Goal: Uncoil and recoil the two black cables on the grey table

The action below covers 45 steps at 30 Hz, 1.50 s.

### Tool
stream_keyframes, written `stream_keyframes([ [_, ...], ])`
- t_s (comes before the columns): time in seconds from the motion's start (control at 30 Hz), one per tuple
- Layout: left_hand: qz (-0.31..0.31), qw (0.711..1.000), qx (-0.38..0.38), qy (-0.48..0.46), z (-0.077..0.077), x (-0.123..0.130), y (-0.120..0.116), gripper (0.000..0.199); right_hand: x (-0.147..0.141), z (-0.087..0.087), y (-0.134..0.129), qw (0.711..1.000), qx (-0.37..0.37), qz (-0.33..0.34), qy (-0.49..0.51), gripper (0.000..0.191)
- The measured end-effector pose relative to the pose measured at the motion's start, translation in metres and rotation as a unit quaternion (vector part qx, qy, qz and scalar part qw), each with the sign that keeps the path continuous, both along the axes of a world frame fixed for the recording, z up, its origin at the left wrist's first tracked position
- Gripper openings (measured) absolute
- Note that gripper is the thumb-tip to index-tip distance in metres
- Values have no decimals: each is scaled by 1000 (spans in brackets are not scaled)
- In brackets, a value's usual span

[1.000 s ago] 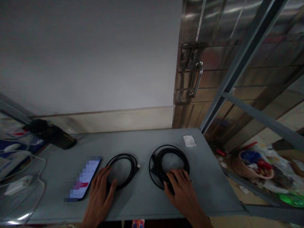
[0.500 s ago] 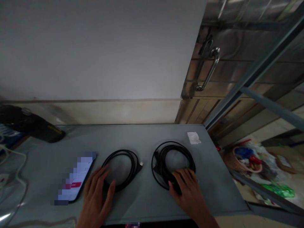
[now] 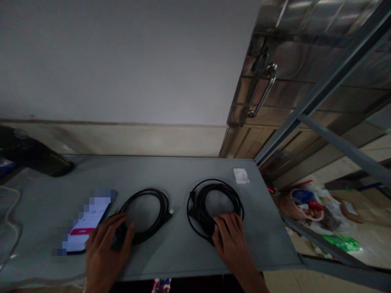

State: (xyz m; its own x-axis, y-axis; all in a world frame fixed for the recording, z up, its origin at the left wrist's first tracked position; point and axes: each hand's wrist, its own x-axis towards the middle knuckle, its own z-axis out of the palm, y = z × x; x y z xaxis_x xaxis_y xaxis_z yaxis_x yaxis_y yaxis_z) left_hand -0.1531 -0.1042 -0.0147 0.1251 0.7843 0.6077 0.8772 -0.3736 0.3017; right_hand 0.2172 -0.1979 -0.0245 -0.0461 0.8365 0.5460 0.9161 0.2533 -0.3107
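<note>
Two coiled black cables lie side by side on the grey table point(image 3: 171, 260). The smaller coil, the left cable point(image 3: 162, 201), has a plug with a light metal tip at its right side. At its left edge is my left hand point(image 3: 106, 246), thumb and fingers apart, with the cable's edge between them; whether they touch it is hard to see. The right cable point(image 3: 200, 199) is a thicker coil with a loose outer loop. My right hand point(image 3: 230, 238) has its fingers and thumb closed over the coil's near edge, hiding that part.
A phone point(image 3: 88, 221) with a lit screen lies left of my left hand. A dark bottle-like object point(image 3: 36, 152) is at the far left, a pale cord point(image 3: 14, 219) below it. A white paper scrap point(image 3: 241, 176) lies near the back right corner. Grey metal bars point(image 3: 336, 138) rise beyond the right edge.
The view has shifted slightly, moving everything leftward. My left hand has slid a little left relative to its coil. My right hand's fingers and thumb have drawn closer together on the other coil.
</note>
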Motion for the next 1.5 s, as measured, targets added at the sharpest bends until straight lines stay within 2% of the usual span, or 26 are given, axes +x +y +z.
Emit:
stream_keyframes([
  [0.1, 11, 1000, -5, 0, 5, 1, 0, 26, 0, -1, 0, 1000, -1, -7, -2, 19],
  [0.23, 16, 1000, -3, -1, 9, 2, -1, 23, -1, -6, 0, 1000, 4, -23, -21, 36],
  [0.37, 21, 1000, 2, 0, 9, 3, -2, 22, 1, -6, 1, 999, -22, -18, -33, 18],
  [0.47, 29, 1000, 4, -5, 8, 4, -4, 22, 3, -4, 3, 1000, -8, -7, -29, 12],
  [0.63, 15, 998, 51, -18, 12, 2, -12, 15, 7, 1, 2, 999, 32, 18, 23, 22],
  [0.8, -39, 993, 107, -38, 22, 6, -30, 19, 14, 13, -7, 993, 43, 1, 110, 25],
  [0.87, -69, 992, 82, -73, 24, 20, -42, 19, 18, 21, -8, 988, 44, -12, 147, 22],
  [0.97, -137, 983, -23, -118, 24, 57, -62, 20, 20, 30, -6, 983, 40, -22, 177, 21],
  [1.07, -225, 957, -114, -141, 19, 100, -74, 32, 12, 34, 0, 990, 8, -12, 142, 24],
  [1.17, -251, 942, -161, -155, 10, 132, -71, 44, -3, 31, 0, 997, -6, -4, 74, 30],
  [1.3, -292, 924, -183, -165, 0, 142, -54, 45, -13, 20, -10, 1000, -17, 13, 6, 26],
  [1.4, -299, 912, -198, -199, 0, 137, -47, 41, -4, 14, -20, 999, -34, 22, -18, 45],
  [1.5, -289, 900, -227, -233, 4, 134, -46, 34, 13, 12, -29, 998, -40, 39, -25, 46],
])
